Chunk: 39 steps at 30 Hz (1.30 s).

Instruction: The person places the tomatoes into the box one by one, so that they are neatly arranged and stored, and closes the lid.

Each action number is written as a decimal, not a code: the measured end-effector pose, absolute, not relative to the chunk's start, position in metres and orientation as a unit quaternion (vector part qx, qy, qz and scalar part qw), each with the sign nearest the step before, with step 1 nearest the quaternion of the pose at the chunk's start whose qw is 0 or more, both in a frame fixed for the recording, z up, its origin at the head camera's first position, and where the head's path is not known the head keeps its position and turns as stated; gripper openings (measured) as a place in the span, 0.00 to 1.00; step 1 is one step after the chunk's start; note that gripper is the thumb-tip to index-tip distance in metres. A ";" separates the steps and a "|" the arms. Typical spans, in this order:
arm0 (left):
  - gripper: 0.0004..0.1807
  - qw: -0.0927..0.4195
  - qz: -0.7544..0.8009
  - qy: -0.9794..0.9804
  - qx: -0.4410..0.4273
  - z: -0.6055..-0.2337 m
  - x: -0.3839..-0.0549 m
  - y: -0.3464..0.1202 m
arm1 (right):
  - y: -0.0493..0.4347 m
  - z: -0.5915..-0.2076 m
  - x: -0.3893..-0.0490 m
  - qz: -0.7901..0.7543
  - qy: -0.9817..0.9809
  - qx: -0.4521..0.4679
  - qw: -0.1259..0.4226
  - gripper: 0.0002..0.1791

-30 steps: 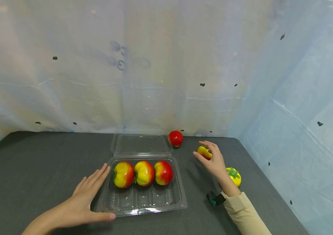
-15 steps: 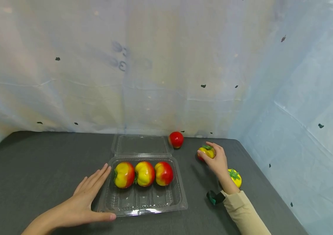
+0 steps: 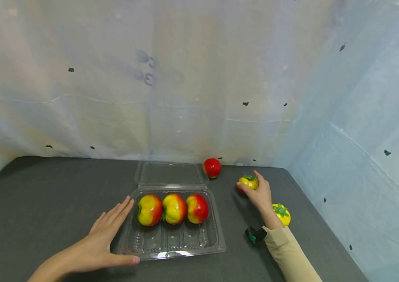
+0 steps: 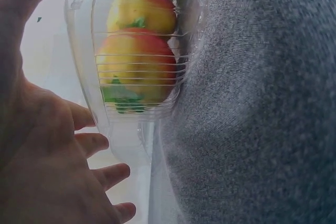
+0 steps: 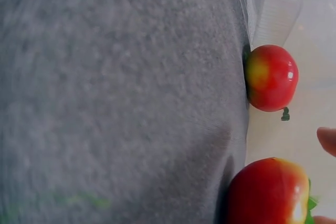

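Half a second ago, fingers of the right hand curled over the red-and-yellow fruit; they've since straightened, thumb and fingers apart around it where it sits on the table. Whether a fingertip touches it, I can't tell. The right wrist view cuts that fruit off, and the forearm partly hides a yellow fruit. The left hand is spread wide along the clear tray holding three fruits.

The far sheet bore a figure resembling a 3; the faint marks nearby were illegible.
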<state>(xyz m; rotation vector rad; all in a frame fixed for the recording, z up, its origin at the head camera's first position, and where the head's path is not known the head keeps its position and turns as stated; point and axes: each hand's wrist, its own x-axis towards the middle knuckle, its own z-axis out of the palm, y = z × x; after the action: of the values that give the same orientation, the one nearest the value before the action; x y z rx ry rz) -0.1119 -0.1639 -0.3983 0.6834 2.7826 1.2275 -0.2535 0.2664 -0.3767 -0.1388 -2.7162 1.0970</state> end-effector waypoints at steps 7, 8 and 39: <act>0.65 0.009 0.397 0.889 0.229 -0.405 -0.115 -0.166 | 0.263 -0.385 -0.256 0.377 -0.916 -0.080 0.111 0.45; 0.65 0.007 0.399 0.887 0.232 -0.405 -0.115 -0.166 | 0.263 -0.386 -0.256 0.379 -0.915 -0.082 0.114 0.45; 0.65 0.001 0.409 0.882 0.235 -0.406 -0.114 -0.165 | 0.264 -0.383 -0.253 0.401 -0.905 -0.076 0.121 0.38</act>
<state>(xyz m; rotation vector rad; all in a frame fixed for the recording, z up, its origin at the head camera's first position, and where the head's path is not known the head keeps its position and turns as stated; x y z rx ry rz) -0.1140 -0.1650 -0.4060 0.7379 2.7679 1.2837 -0.2534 0.2639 -0.3827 -0.2233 -2.6428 1.1698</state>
